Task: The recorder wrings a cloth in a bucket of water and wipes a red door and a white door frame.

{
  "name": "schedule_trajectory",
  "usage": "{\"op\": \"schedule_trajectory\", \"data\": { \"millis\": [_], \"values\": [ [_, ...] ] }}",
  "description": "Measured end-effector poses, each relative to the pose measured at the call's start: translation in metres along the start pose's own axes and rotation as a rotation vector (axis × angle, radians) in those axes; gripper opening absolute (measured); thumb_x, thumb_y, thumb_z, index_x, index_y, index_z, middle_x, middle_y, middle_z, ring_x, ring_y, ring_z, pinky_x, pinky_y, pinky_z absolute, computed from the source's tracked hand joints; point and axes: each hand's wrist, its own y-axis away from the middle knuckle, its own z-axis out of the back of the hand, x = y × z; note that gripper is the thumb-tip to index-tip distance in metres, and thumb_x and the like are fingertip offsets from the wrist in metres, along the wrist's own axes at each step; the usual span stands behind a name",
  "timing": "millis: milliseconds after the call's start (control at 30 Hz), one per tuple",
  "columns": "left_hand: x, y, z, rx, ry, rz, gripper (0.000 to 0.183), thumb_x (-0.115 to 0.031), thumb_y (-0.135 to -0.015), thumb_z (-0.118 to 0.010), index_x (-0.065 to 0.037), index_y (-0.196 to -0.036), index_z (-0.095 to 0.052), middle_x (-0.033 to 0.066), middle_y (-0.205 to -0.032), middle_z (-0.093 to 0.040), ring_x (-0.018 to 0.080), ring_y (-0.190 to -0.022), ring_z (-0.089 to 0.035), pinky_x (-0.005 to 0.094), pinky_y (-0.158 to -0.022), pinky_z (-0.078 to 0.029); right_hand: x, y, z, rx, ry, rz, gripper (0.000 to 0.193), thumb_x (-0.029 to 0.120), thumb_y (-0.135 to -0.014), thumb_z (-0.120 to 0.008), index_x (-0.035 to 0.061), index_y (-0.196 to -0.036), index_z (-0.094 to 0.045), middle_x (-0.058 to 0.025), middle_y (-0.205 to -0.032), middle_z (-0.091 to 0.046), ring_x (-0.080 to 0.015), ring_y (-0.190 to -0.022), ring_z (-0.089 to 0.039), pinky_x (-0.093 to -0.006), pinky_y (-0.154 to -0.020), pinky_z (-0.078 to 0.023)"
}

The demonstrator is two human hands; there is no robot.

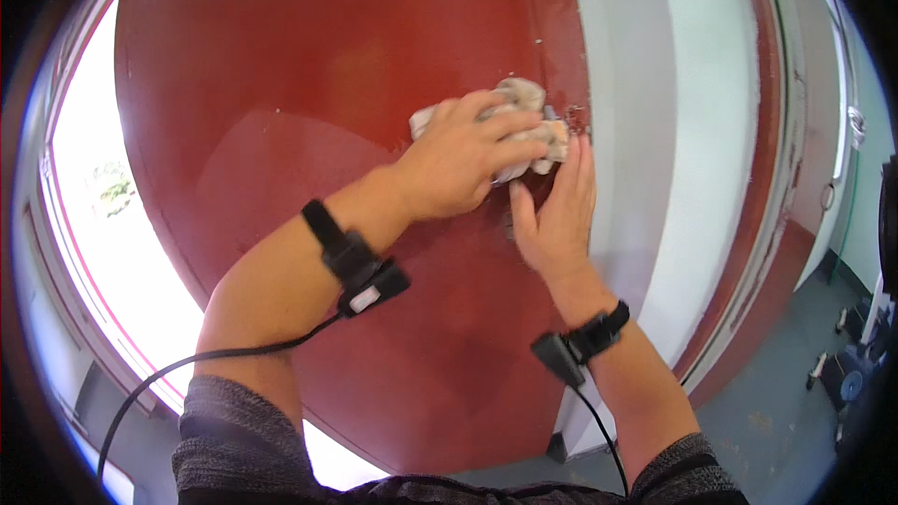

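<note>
Clutching crumpled cloth (522, 95), left hand (458, 157) presses glossy red panel (327, 56); right hand (559, 223) lies flat.

The camera sits on the person's (243, 435) head, the left of a pair, looking down over the forearms (290, 271) onto the red door (327, 56), near enough that left hand (454, 164) and right hand (558, 234) come around mid-view. Its wide lens bows the edges and catches floor (739, 454).
</note>
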Motion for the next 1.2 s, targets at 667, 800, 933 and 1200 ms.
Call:
{"op": "schedule_trajectory", "data": {
  "millis": [667,800,933,1200],
  "values": [
    [-0.012,-0.083,-0.036,-0.005,-0.063,0.160,0.043,-0.004,-0.070,-0.055,-0.030,-0.104,-0.062,-0.0059,-0.120,-0.054,0.0284,-0.113,-0.042,0.0460,-0.082,-0.038,0.003,0.126,0.172,0.487,-0.060,-0.373,0.052,0.000,-0.071,-0.057,0.0036,-0.121,-0.044,-0.0178,-0.117,-0.044,-0.0282,-0.087,-0.057,-0.0327,-0.073,-0.049],
    [-0.027,-0.061,-0.016,-0.017,-0.058,0.244,0.045,-0.002,-0.069,-0.054,-0.027,-0.106,-0.062,-0.0037,-0.123,-0.052,0.0283,-0.114,-0.042,0.0444,-0.082,-0.037,0.008,0.125,0.172,0.480,-0.096,-0.295,0.052,-0.003,-0.070,-0.056,0.0034,-0.121,-0.045,-0.0168,-0.115,-0.045,-0.0238,-0.080,-0.057,-0.0297,-0.069,-0.049],
    [-0.016,0.013,0.007,-0.209,-0.242,0.293,0.050,0.001,-0.065,-0.054,-0.023,-0.108,-0.060,0.0000,-0.123,-0.050,0.0292,-0.113,-0.042,0.0448,-0.085,-0.037,0.006,0.116,0.174,0.499,-0.101,-0.250,0.051,-0.004,-0.071,-0.055,0.0027,-0.120,-0.046,-0.0167,-0.116,-0.044,-0.0213,-0.077,-0.056,-0.0292,-0.068,-0.049],
    [0.068,0.187,0.118,-0.654,-0.854,0.807,0.059,-0.002,-0.065,-0.053,-0.014,-0.123,-0.048,0.0128,-0.126,-0.046,0.0344,-0.112,-0.044,0.0462,-0.093,-0.036,0.004,0.065,0.148,0.500,-0.163,-0.211,0.053,-0.005,-0.070,-0.056,0.0035,-0.121,-0.046,-0.0139,-0.116,-0.044,-0.0185,-0.082,-0.053,-0.0275,-0.070,-0.046]
  ]
}}
